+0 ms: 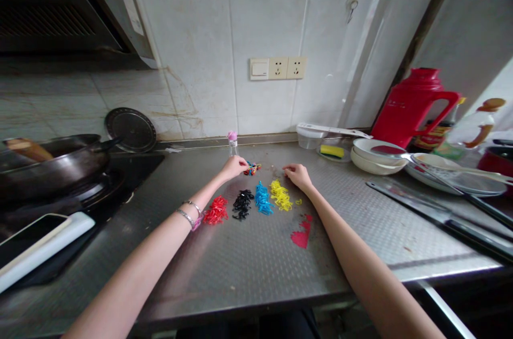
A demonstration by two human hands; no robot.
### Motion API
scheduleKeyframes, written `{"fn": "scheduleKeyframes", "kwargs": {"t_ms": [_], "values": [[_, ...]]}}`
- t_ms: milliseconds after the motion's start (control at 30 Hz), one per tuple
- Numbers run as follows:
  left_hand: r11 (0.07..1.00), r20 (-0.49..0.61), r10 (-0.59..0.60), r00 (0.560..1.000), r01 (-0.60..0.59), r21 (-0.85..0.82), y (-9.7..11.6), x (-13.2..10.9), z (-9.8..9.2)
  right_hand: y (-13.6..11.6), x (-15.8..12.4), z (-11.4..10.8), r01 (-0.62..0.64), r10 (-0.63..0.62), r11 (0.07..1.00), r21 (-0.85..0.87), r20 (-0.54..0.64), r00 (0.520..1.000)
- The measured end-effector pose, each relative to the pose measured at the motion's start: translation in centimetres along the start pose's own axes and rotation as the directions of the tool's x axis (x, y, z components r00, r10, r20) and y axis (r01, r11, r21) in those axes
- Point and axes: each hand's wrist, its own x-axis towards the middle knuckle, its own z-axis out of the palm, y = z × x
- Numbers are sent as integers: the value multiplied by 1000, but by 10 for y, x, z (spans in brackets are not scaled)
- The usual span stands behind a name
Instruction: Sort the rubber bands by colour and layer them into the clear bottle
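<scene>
one red pile [216, 210], one black pile [242, 204], one blue pile [263, 198] and one yellow pile [281, 195] are lined up, with one mixed pile [253, 169] reached by the left hand [235, 167] behind them. whether anything's pinched there or by the right hand [297, 174] can't be told tbh. it's all laid on a steel counter [224, 275] backed by a tiled wall [268, 13] with two sockets [278, 68].

Counter [224, 269] under the fingers of the left hand [234, 167] and right hand [298, 174]: metal, finely embossed, dull sheen. Small bands [263, 200] just short of the fingers: smooth, slightly glossy, apparently rubber or plastic, too small to confirm. Wall [196, 23] beyond the fingers: smooth, glossy tile. Right of them: flask [403, 114], glossy plastic; bowl [374, 166], smooth, glossy. Left of them: pan [74, 162], shiny metal.
</scene>
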Motion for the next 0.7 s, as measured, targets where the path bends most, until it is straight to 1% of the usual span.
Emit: {"fn": "scheduleKeyframes", "kwargs": {"t_ms": [100,200,300,367,467,533,633,700], "values": [[995,75,81,994,-76,-65,11,-9,1,-1,-1,0,-3,3,1000,0,-4,1000],[982,162,165,973,-147,-116,21,-19,6,-1,-1,-1,-4,4,1000,-2,-3,1000],[978,205,190,960,-166,-129,27,-26,12,-1,-1,-1,0,0,1000,-6,-4,1000],[977,208,183,961,-155,-144,28,-27,12,-1,-1,-1,2,-2,1000,-5,-4,1000],[977,172,135,976,-102,-190,20,-28,5,1,0,0,6,-6,1000,2,-3,1000],[976,139,67,988,-36,-213,8,-27,-3,1,0,0,7,-7,1000,2,-3,1000],[973,77,-76,994,91,-214,-15,-27,-17,1,0,0,6,-6,1000,3,-1,1000],[952,21,-188,982,188,-243,-30,-29,-24,1,0,0,6,-6,1000,9,-2,1000]]}}
